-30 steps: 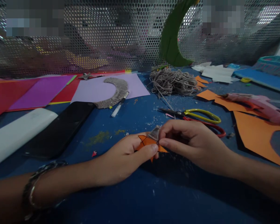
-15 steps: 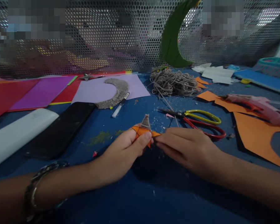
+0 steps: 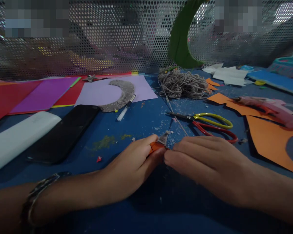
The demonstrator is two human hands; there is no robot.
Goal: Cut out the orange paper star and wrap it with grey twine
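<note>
A small orange paper piece [image 3: 156,147], its upward point wrapped in grey yarn [image 3: 163,138], is pinched in my left hand [image 3: 134,162]. Against its right side press the closed fingers of my right hand [image 3: 205,162]; what they pinch there, paper or yarn, is hidden. From a tangled heap of grey yarn [image 3: 183,85] a strand runs down behind my right hand. Scissors [image 3: 210,125] with yellow and red handles lie just beyond that hand. A grey yarn-covered crescent [image 3: 120,97] and a pen [image 3: 126,109] are farther back at centre left.
A black phone [image 3: 65,133], a white object [image 3: 24,136] and coloured sheets [image 3: 39,97] lie on the left. Orange paper [image 3: 271,139] and a pink glue gun [image 3: 271,109] are on the right. A green crescent [image 3: 182,39] hangs before the perforated metal screen [image 3: 127,39].
The orange piece has moved slightly right and nearer me, and its yarn-wrapped point now leans right. My left hand has turned and closed more around it; my right hand is lower, still beside it.
</note>
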